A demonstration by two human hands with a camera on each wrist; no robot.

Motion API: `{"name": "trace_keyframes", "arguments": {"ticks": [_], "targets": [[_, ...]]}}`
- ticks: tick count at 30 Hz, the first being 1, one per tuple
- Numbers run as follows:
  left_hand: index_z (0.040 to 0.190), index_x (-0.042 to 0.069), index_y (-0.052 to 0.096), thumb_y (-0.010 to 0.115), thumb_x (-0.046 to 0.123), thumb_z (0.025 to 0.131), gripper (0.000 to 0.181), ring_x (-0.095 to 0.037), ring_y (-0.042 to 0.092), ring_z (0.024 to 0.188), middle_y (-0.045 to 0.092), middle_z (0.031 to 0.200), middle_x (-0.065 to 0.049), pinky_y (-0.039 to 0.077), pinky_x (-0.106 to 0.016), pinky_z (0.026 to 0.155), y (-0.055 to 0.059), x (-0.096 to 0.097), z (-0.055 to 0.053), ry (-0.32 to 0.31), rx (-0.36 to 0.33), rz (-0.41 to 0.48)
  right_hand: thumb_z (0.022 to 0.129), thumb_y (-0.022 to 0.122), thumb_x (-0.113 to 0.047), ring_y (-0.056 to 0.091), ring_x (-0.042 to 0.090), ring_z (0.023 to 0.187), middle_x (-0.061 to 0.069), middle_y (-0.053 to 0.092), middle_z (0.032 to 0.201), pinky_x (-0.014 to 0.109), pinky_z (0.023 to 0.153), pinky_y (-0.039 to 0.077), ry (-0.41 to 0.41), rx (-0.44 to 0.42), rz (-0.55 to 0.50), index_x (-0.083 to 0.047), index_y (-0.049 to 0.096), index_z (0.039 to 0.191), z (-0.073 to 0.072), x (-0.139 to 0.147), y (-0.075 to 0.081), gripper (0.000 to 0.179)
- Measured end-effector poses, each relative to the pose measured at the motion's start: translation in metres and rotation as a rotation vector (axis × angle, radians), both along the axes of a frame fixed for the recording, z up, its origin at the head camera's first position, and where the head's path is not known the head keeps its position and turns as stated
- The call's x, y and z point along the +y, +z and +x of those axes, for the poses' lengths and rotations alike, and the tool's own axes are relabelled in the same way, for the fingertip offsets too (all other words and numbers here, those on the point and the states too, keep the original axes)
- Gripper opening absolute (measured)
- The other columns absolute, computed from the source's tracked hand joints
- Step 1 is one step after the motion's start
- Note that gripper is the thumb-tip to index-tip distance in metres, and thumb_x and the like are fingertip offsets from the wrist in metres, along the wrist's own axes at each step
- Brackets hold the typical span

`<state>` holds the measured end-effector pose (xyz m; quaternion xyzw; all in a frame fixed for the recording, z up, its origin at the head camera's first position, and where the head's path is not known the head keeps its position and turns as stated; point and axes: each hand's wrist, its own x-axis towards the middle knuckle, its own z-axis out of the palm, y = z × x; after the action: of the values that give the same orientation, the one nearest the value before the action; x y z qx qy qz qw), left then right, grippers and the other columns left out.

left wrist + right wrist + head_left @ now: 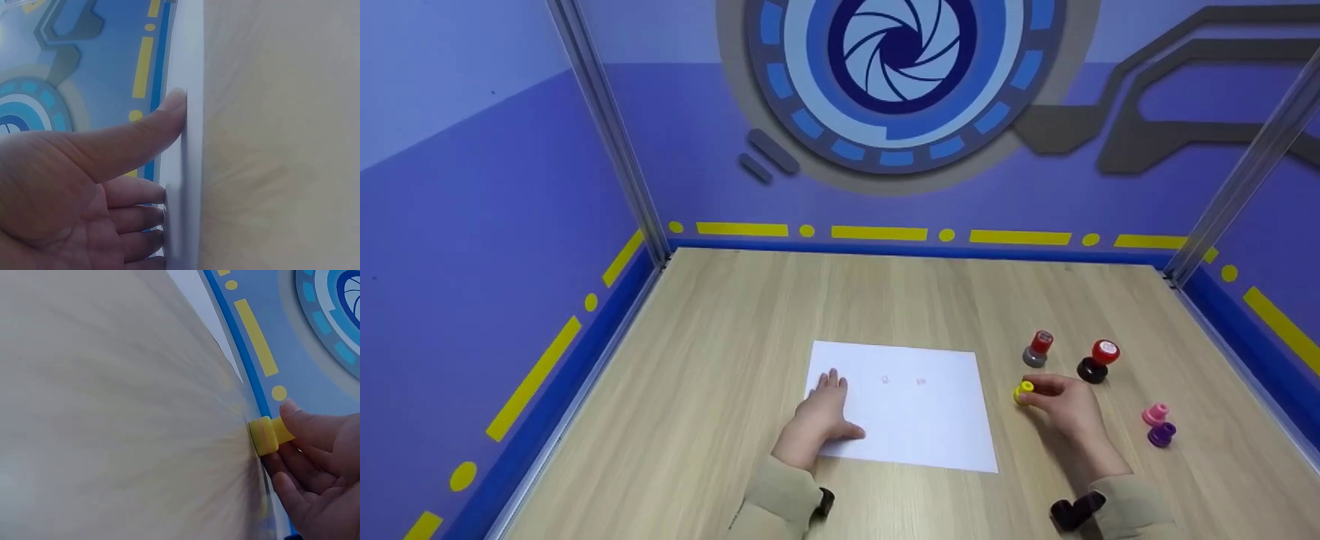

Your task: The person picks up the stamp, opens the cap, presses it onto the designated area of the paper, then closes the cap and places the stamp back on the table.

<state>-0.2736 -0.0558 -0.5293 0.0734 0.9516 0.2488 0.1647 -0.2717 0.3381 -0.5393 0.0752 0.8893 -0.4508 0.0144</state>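
Note:
A white sheet of paper [922, 431] lies on the table, with two small faint reddish marks [885, 379] in its upper half. My left hand [823, 411] rests on the sheet's left side, fingers extended and thumb spread; the left wrist view shows the thumb [135, 138] and fingertips touching the paper. To the right of the sheet, my right hand [1069, 407] pinches a small yellow stamp [1024, 391] by its narrow handle. In the right wrist view the wider end of the yellow stamp [263, 436] is at the tabletop; whether it touches is unclear.
Behind the right hand stand a red stamp with a grey base [1039, 349] and a red-topped stamp with a black base [1099, 361]. Further right are a pink stamp [1156, 415] and a purple stamp [1162, 434]. Blue panels [690, 187] border the wooden table [720, 360].

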Motion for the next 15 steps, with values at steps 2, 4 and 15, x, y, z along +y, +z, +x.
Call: {"name": "trace_keyframes", "arguments": {"ticks": [2, 4, 15], "targets": [[0.157, -0.006, 0.033, 0.089, 0.029, 0.082, 0.100, -0.039, 0.015, 0.160, 0.019, 0.170, -0.026, 0.021, -0.051, 0.131, 0.000, 0.000, 0.000, -0.002, 0.003, -0.005, 0.091, 0.080, -0.023, 0.062, 0.026, 0.109, 0.021, 0.070, 0.126, 0.011, 0.080, 0.047, 0.001, 0.000, 0.006, -0.001, 0.068, 0.132, 0.000, 0.001, 0.000, 0.047], [0.157, -0.006, 0.033, 0.089, 0.029, 0.082, 0.100, -0.039, 0.016, 0.160, 0.019, 0.170, -0.025, 0.021, -0.051, 0.131, 0.000, 0.000, 0.000, -0.003, 0.005, -0.008, 0.092, 0.080, -0.024, 0.061, 0.027, 0.111, 0.020, 0.071, 0.125, 0.012, 0.081, 0.046, -0.009, -0.002, 0.010, -0.003, 0.070, 0.130, 0.000, 0.001, -0.001, 0.045], [0.157, -0.006, 0.034, 0.090, 0.028, 0.081, 0.100, -0.040, 0.017, 0.160, 0.020, 0.170, -0.025, 0.024, -0.053, 0.130, 0.003, 0.000, 0.001, 0.001, 0.004, -0.011, 0.096, 0.075, -0.023, 0.061, 0.021, 0.110, 0.019, 0.067, 0.134, 0.013, 0.080, 0.052, -0.048, 0.029, -0.067, -0.006, 0.068, 0.133, 0.003, -0.015, 0.018, 0.042]]}}
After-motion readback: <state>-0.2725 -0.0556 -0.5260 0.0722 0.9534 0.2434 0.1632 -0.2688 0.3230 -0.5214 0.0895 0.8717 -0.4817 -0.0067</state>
